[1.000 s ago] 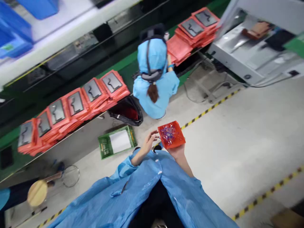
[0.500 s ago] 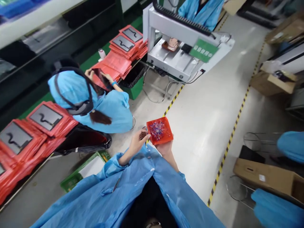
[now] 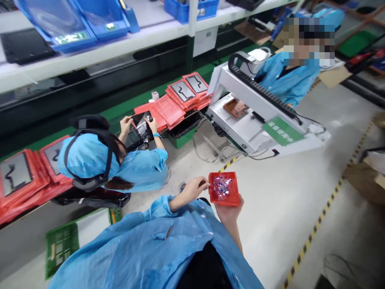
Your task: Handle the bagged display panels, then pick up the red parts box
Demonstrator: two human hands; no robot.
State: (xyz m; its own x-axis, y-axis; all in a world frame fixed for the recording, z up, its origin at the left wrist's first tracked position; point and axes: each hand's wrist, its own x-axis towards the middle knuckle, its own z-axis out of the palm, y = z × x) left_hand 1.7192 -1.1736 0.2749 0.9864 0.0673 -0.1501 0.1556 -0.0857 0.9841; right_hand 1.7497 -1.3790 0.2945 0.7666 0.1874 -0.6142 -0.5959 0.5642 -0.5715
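My right hand [image 3: 228, 212] holds a small red tray [image 3: 224, 188] from underneath, in front of my chest. Several small blue and white pieces lie in the tray. My left hand [image 3: 194, 188] is at the tray's left edge, fingers pinched together near its rim; whether it holds a piece I cannot tell. Both arms wear blue smock sleeves.
A seated person in a blue cap [image 3: 87, 160] works at the bench to my left, handling a dark part. Red bag stacks [image 3: 183, 94] lie on the bench. A white machine [image 3: 255, 120] stands ahead, another person [image 3: 288, 76] behind it. A green crate [image 3: 64, 241] sits on the floor.
The view has swung right and up along the bench, bringing the white machine and shelves into sight. The red tray stays in my right hand, my left hand still at its edge.
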